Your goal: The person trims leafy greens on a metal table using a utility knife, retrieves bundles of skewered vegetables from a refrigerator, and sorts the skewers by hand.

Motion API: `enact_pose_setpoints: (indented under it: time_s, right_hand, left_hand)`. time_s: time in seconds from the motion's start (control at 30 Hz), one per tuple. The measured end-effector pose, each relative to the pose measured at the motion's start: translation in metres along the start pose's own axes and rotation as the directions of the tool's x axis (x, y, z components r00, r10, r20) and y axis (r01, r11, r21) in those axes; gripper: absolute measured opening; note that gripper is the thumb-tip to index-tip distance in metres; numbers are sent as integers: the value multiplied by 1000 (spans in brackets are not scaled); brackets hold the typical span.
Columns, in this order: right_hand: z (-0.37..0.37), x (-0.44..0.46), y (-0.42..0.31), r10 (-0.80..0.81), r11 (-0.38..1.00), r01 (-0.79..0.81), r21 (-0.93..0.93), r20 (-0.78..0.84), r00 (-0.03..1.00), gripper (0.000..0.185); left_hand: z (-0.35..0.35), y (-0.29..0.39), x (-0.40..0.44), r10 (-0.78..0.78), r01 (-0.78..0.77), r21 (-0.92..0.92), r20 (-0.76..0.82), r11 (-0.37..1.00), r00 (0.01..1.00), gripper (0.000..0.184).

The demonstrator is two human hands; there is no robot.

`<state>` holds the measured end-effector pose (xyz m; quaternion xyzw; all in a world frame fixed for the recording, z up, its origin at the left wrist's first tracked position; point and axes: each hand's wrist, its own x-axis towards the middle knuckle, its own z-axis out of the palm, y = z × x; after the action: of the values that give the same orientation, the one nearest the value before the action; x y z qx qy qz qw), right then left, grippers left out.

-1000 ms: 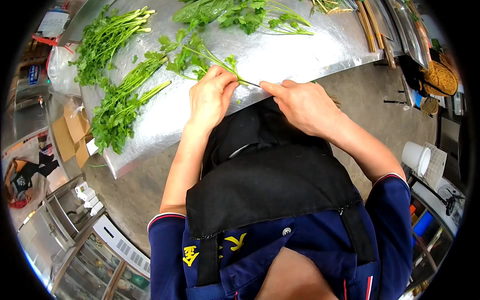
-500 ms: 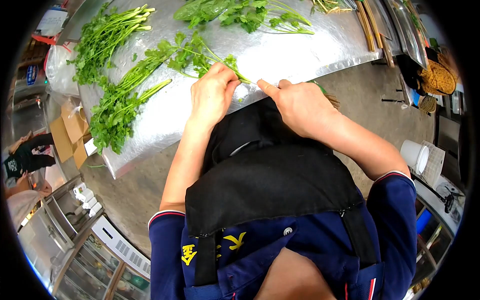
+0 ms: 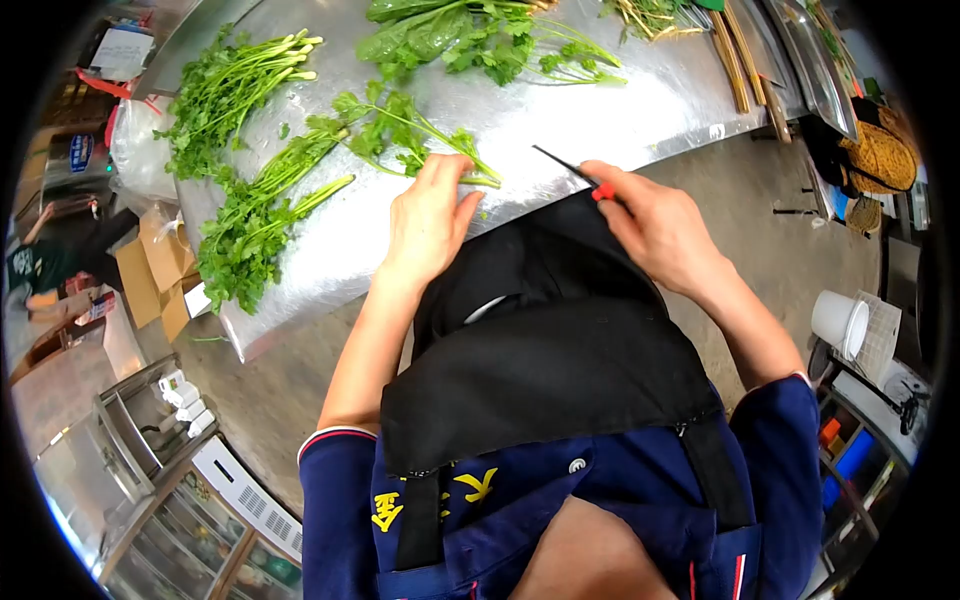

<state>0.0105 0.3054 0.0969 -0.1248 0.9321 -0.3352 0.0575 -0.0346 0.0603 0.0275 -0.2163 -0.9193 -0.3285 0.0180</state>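
My left hand (image 3: 432, 215) rests at the near edge of the metal table, its fingers curled over the cut ends of some leafy celery stalks (image 3: 405, 130). The leaves spread away to the left and the pale stem ends poke out right of the fingers. In my right hand (image 3: 655, 222) is a small knife (image 3: 565, 165) with a red handle and a thin dark blade. The blade points up and left over the table edge, apart from the stalks. Left of my left hand lie more leafy bunches (image 3: 240, 235), stems toward the right.
Another green bunch (image 3: 235, 100) lies farther back on the metal table (image 3: 330, 260). Broad leaves and stems (image 3: 490, 40) sit at the far middle. Wooden sticks (image 3: 735, 60) lie at the far right. A cardboard box (image 3: 155, 265) stands left of the table, a white bucket (image 3: 840, 322) at right.
My right hand has moved right, away from the stalk ends, and the knife now shows clearly. My left hand stays by the stalks, thumb a little farther out.
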Motion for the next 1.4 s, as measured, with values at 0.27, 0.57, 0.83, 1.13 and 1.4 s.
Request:
enact_pose_setpoints:
  time_s: [0.27, 0.57, 0.83, 1.13, 1.4]
  right_hand:
    - [21, 27, 12, 200, 918, -219, 330, 90, 976, 32]
    - [61, 65, 33, 187, 474, -218, 853, 145, 972, 42]
    - [85, 75, 45, 199, 359, -269, 894, 209, 958, 43]
    - [84, 77, 41, 230, 363, -292, 885, 219, 948, 43]
    - [81, 84, 41, 193, 399, -308, 864, 250, 949, 42]
  left_hand:
    - [8, -11, 28, 152, -158, 188, 44, 969, 987, 14]
    - [-148, 0, 45, 166, -255, 10, -785, 967, 597, 24]
    - [-206, -86, 67, 215, 164, 442, -687, 882, 694, 23]
    - [-143, -135, 75, -164, 329, 342, -432, 880, 887, 46]
    - [-109, -114, 6, -152, 245, 342, -276, 907, 949, 23]
